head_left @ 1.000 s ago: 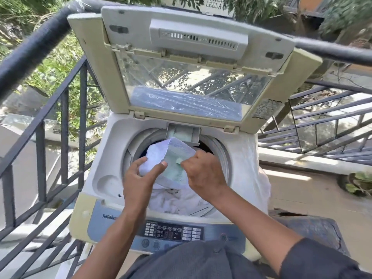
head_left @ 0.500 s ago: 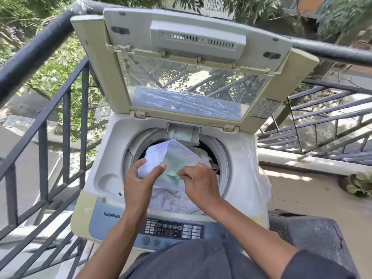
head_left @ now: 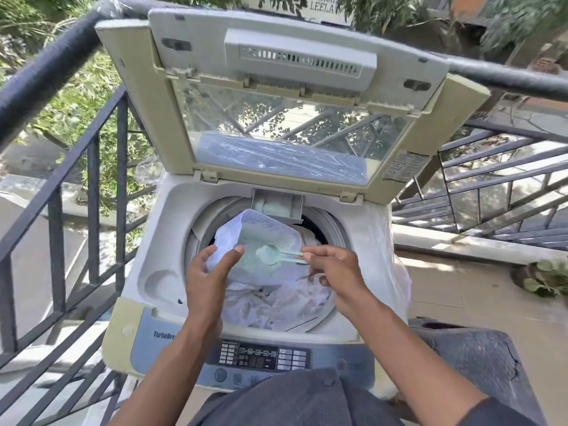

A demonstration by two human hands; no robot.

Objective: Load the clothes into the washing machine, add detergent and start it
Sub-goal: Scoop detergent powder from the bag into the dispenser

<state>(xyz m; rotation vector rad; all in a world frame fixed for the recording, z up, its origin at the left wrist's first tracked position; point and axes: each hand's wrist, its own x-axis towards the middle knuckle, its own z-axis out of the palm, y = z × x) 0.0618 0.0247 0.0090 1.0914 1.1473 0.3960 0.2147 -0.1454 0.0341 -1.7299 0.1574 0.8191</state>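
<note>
The top-loading washing machine (head_left: 153, 241) stands with its lid (head_left: 276, 87) raised. White clothes (head_left: 276, 305) fill the drum. My left hand (head_left: 206, 281) holds a clear plastic detergent bag (head_left: 264, 232) open over the drum, thumb and fingers on its near edge. My right hand (head_left: 335, 265) pinches the handle of a pale green scoop (head_left: 273, 255), whose bowl lies inside the bag's mouth. The detergent drawer (head_left: 276, 204) sits at the back rim of the drum, just above the bag. The control panel (head_left: 261, 359) is at the machine's front.
Dark metal railings (head_left: 92, 186) close in the balcony on the left and behind the machine. A grey plastic chair (head_left: 479, 361) stands at the right of the machine. A potted plant (head_left: 547, 276) sits on the tiled floor at the far right.
My right hand has drawn back out of the bag, and the green scoop now shows in its fingers. The bag's mouth has opened wider. My left hand keeps its hold.
</note>
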